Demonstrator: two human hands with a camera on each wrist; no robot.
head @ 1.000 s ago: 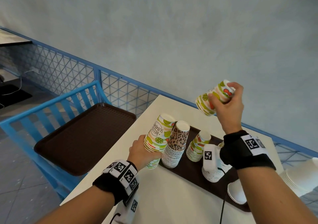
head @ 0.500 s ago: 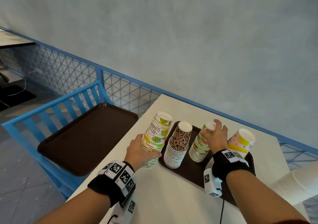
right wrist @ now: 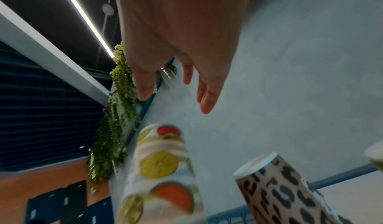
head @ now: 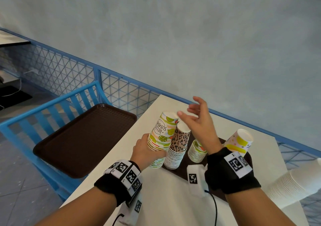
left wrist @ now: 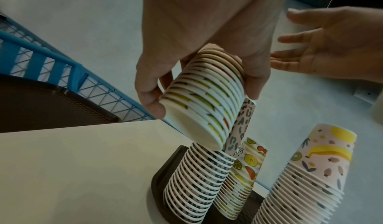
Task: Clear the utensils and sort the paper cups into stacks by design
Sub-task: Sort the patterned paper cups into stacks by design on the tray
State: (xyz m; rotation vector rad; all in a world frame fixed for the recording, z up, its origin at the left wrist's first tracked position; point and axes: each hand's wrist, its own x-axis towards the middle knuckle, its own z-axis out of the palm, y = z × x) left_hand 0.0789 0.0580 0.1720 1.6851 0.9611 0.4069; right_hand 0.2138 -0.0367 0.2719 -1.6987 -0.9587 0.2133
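L hand [head: 147,152] grips the citrus-print cup stack [head: 160,137] near its base, lifted off the table [head: 165,199], just left of the leopard-print stack [head: 178,144] on the brown tray [head: 182,172]. R hand [head: 198,121] hovers above, fingers spread, empty. Advice: steady top w/ R, keep stack upright. Smaller citrus stack [head: 197,150] partly hidden by R wrist; no utensils visible.

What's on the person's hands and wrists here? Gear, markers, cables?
Bare forearms, no sleeves or gloves. The left hand and the right hand each have a black wrist wrap with a white band of square black-and-white fiducial tags. A white camera block, also tagged, hangs under each wrist, with a black cable trailing from it.
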